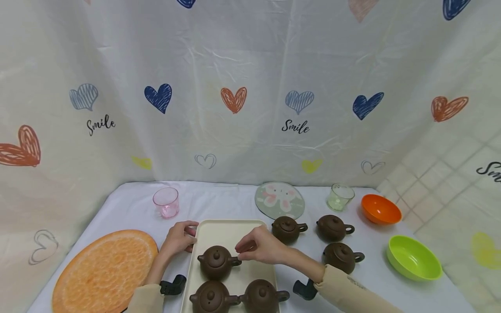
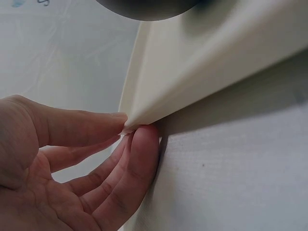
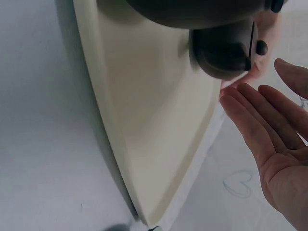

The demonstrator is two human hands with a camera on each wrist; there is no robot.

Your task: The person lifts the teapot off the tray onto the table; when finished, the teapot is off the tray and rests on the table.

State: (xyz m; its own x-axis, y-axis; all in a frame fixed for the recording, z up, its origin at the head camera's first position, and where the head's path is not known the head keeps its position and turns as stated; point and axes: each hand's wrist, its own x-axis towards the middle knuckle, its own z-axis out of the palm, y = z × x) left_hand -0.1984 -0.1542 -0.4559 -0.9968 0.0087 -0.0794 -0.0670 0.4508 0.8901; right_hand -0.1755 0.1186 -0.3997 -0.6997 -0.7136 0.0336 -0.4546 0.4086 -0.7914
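At the left rim of a cream tray [image 1: 231, 229], my left hand [image 1: 178, 239] pinches the edge; the left wrist view shows the thumb on top and the fingers [image 2: 146, 149] underneath. Three dark brown clay teapots stand on the tray: one further back [image 1: 216, 266], a front left one [image 1: 210, 299] and a front right one [image 1: 261, 298]. Over the tray, my right hand [image 1: 263, 248] is right by the handle of the back teapot. In the right wrist view, its fingers [image 3: 260, 115] are extended, thumb apart, with nothing between them.
Right of the tray stand three more brown teapots [image 1: 332, 229]. Behind them are a round rabbit mat [image 1: 279, 201] and a greenish glass [image 1: 339, 198]. An orange bowl [image 1: 380, 210] and a green bowl [image 1: 414, 258] sit far right. Left are a pink glass [image 1: 166, 203] and a bread-patterned round mat [image 1: 107, 269].
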